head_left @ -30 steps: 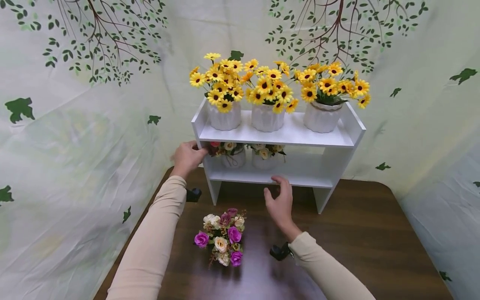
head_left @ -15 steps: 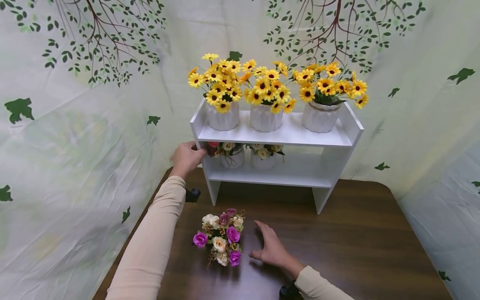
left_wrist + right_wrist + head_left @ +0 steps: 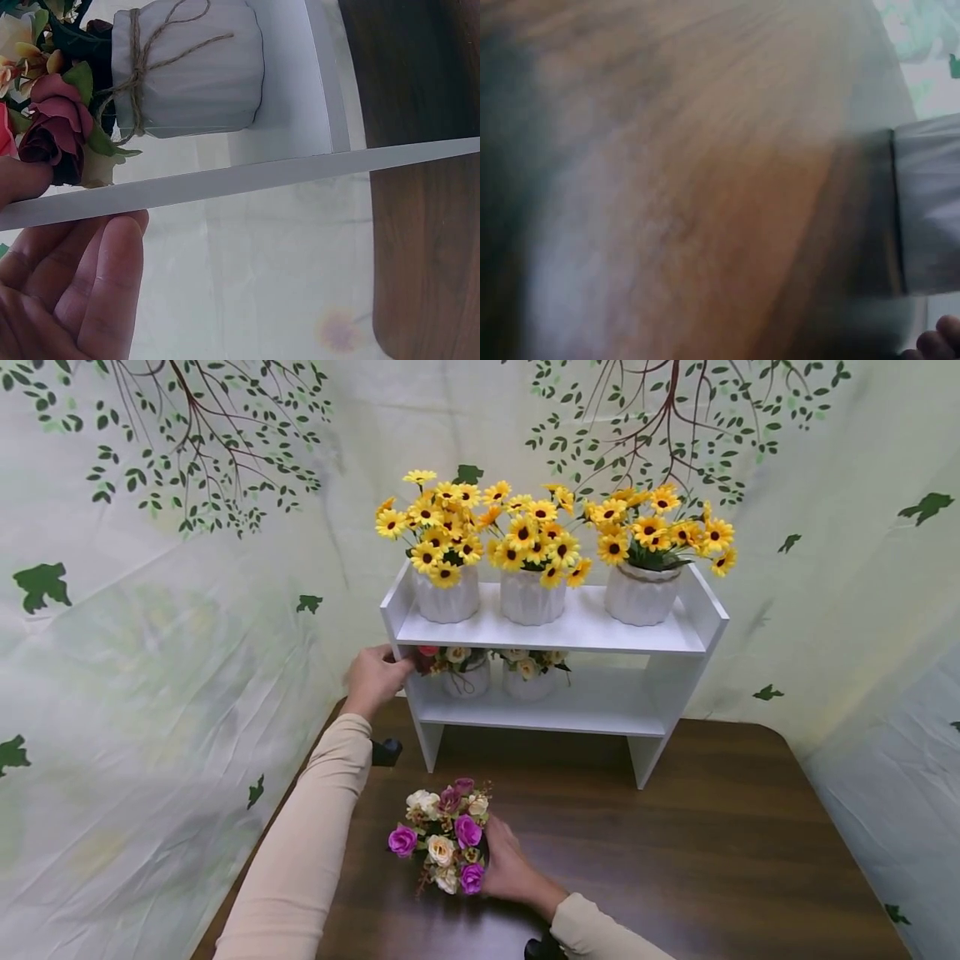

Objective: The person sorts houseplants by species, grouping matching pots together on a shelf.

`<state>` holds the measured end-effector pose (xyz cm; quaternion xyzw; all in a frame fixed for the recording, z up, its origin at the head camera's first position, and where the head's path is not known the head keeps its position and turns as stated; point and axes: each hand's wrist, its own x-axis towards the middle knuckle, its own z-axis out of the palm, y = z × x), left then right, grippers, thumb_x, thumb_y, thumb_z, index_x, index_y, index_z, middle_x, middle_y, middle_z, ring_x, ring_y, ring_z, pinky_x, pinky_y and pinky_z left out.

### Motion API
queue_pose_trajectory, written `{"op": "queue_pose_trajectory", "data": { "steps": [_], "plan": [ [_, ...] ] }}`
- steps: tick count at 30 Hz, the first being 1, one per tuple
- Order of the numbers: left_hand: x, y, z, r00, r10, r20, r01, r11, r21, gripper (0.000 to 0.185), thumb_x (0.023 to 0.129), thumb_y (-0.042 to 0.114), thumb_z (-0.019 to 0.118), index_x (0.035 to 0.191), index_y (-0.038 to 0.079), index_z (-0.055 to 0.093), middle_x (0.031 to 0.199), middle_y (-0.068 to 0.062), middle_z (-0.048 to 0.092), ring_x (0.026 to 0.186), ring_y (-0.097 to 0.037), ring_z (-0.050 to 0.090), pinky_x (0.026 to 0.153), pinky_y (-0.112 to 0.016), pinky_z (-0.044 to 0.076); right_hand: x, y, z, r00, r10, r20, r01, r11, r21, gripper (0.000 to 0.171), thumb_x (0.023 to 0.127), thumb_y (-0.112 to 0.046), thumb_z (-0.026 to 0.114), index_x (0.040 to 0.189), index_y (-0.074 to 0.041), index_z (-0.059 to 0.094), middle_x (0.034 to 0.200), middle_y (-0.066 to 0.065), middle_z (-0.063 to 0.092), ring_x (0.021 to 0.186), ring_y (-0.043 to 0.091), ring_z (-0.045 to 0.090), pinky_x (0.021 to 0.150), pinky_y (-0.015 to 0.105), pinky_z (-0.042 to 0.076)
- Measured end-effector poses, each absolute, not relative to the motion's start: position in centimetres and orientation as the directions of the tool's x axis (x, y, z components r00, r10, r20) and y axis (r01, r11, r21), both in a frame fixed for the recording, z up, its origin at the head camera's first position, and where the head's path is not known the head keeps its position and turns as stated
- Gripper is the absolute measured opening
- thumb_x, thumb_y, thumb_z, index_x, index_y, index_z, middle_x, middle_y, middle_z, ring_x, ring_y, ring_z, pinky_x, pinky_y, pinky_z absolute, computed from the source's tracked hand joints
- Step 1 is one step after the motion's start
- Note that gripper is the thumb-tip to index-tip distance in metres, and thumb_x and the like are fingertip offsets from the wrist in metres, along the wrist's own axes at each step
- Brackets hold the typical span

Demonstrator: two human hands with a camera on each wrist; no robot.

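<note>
My left hand (image 3: 377, 679) grips the left side panel (image 3: 225, 178) of the white shelf. In the left wrist view, the thumb lies on one face of the panel and the fingers (image 3: 112, 277) on the other. Close to that thumb are a dark red rose (image 3: 56, 124) and a white pot tied with twine (image 3: 199, 75). My right hand (image 3: 513, 868) is at the right side of a bunch of purple and cream roses (image 3: 441, 850) on the table; the flowers hide its fingertips. The right wrist view is blurred, with part of a whitish pot (image 3: 930, 210) and fingertips (image 3: 939, 341) at its right edge.
Three white pots of yellow daisy-like flowers (image 3: 534, 547) stand on the shelf's top board (image 3: 577, 628). Two rose pots sit on the lower board (image 3: 600, 706), towards the left. The brown table (image 3: 720, 860) carries the shelf; a leaf-patterned cloth (image 3: 187, 610) hangs behind.
My right hand has come down from in front of the lower shelf to the right side of the roses on the table, then against them. The left hand has stayed on the panel.
</note>
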<state>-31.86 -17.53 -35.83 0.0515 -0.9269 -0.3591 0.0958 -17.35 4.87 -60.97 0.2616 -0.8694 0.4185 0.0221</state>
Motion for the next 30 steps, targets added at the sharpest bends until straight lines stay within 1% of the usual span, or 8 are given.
{"op": "queue_pose_trajectory", "data": {
  "steps": [4,6,11,13,15,22,29,30],
  "plan": [
    [-31.9,-17.6,-35.8,-0.978,-0.157,0.137,-0.021,0.730,0.683,0.038,0.088,0.032,0.062,0.115,0.006,0.071,0.105,-0.018,0.075,0.088,-0.030,0.069,0.062,-0.027,0.044,-17.8,4.3,-61.2,-0.850,-0.441,0.287,-0.505,0.531,-0.681,0.099,0.066,-0.042,0.087,0.144,-0.004,0.041,0.134,0.013,0.059,0.112,0.024,0.053,0.093,0.041,0.044],
    [-31.9,-17.7,-35.8,-0.978,-0.156,0.138,-0.020,0.728,0.685,0.037,0.088,0.032,0.062,0.112,0.006,0.072,0.103,-0.018,0.075,0.087,-0.030,0.069,0.061,-0.026,0.044,-18.0,4.0,-61.3,-0.842,-0.455,0.291,-0.519,0.533,-0.668,0.084,0.068,-0.041,0.085,0.136,-0.005,0.050,0.124,0.011,0.062,0.105,0.022,0.054,0.087,0.036,0.044],
    [-31.9,-17.7,-35.8,-0.975,-0.166,0.146,-0.022,0.730,0.683,0.035,0.087,0.032,0.062,0.109,0.006,0.072,0.100,-0.017,0.075,0.085,-0.028,0.069,0.059,-0.025,0.044,-18.6,3.4,-61.3,-0.781,-0.527,0.336,-0.595,0.462,-0.658,0.062,0.071,-0.036,0.084,0.124,-0.013,0.060,0.114,0.004,0.070,0.103,0.016,0.064,0.088,0.031,0.050],
    [-32.0,-17.8,-35.8,-0.975,-0.163,0.153,-0.015,0.732,0.681,0.036,0.087,0.033,0.062,0.110,0.007,0.072,0.100,-0.017,0.075,0.085,-0.029,0.069,0.059,-0.025,0.044,-18.8,3.1,-61.2,-0.760,-0.541,0.360,-0.616,0.425,-0.663,0.065,0.072,-0.035,0.084,0.129,-0.014,0.059,0.120,0.002,0.071,0.108,0.014,0.066,0.093,0.030,0.052],
    [-32.0,-17.8,-35.8,-0.975,-0.159,0.153,-0.011,0.727,0.687,0.037,0.087,0.032,0.062,0.112,0.006,0.072,0.100,-0.017,0.075,0.085,-0.029,0.069,0.059,-0.025,0.044,-19.0,3.0,-61.2,-0.750,-0.544,0.376,-0.626,0.399,-0.670,0.064,0.073,-0.033,0.084,0.129,-0.014,0.059,0.120,0.001,0.071,0.108,0.013,0.067,0.095,0.028,0.052],
    [-31.9,-17.8,-35.7,-0.974,-0.164,0.154,-0.018,0.738,0.675,0.037,0.087,0.032,0.062,0.111,0.006,0.072,0.099,-0.018,0.075,0.084,-0.028,0.069,0.059,-0.025,0.043,-19.0,2.7,-61.2,-0.742,-0.540,0.397,-0.641,0.397,-0.657,0.062,0.071,-0.031,0.085,0.125,-0.013,0.061,0.116,0.001,0.072,0.105,0.012,0.067,0.094,0.027,0.052],
    [-31.8,-17.6,-35.8,-0.981,-0.156,0.119,-0.030,0.718,0.695,0.038,0.088,0.031,0.061,0.115,0.006,0.071,0.102,-0.017,0.075,0.082,-0.026,0.070,0.057,-0.024,0.046,-18.4,3.9,-60.9,-0.825,-0.465,0.321,-0.520,0.401,-0.754,0.083,0.069,-0.029,0.086,0.138,-0.006,0.049,0.128,0.008,0.065,0.117,0.021,0.062,0.102,0.036,0.048],
    [-31.8,-17.7,-35.8,-0.981,-0.157,0.118,-0.032,0.722,0.691,0.038,0.088,0.031,0.060,0.115,0.006,0.071,0.101,-0.017,0.075,0.081,-0.025,0.070,0.057,-0.024,0.046,-18.4,4.2,-60.7,-0.834,-0.456,0.312,-0.504,0.399,-0.766,0.082,0.069,-0.028,0.086,0.138,-0.005,0.049,0.129,0.009,0.065,0.118,0.022,0.061,0.103,0.036,0.048]
  ]
}}
